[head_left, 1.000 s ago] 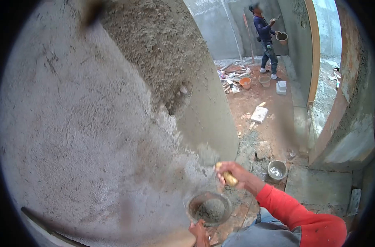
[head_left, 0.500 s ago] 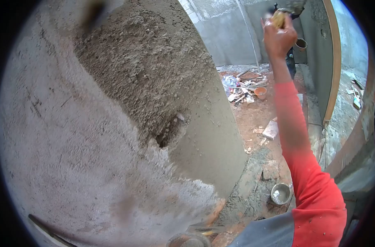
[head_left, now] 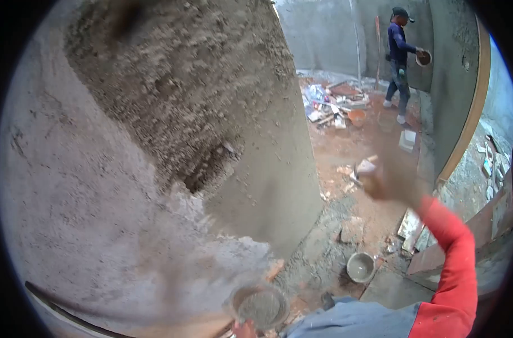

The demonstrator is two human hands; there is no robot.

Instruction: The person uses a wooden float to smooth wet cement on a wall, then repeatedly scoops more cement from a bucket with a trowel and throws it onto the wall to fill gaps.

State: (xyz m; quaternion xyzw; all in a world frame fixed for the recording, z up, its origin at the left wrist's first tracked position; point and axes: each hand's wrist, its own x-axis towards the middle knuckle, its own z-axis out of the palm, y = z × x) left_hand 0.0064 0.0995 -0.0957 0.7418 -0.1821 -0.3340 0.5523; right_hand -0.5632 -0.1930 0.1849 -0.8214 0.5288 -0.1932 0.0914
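My right hand (head_left: 393, 181), at the end of a red sleeve, is raised before the floor on the right and smeared by motion. Its fingers look closed round a trowel, whose handle and blade are barely distinguishable in the blur. At the bottom edge, my left hand (head_left: 244, 329) shows only in part, gripping the near rim of a bowl of wet grey mortar (head_left: 260, 307). To the left of both hands stands a wall with rough fresh mortar (head_left: 183, 84) on its upper part. Smoother grey plaster (head_left: 273, 186) lies beside it, and a dark hollow (head_left: 203, 172) shows in the rough part.
A second bowl (head_left: 361, 267) stands on the mortar-splashed floor. Farther back lies a rubble heap (head_left: 332, 107) with an orange bowl (head_left: 357, 117). Another person (head_left: 400, 56) stands at the back holding a bucket (head_left: 423, 58). A wooden frame (head_left: 472, 118) edges the right wall.
My right hand has dropped from the top of the view to mid-height. The view has shifted, bringing the mortar bowl, my left hand and the other person into clearer sight.
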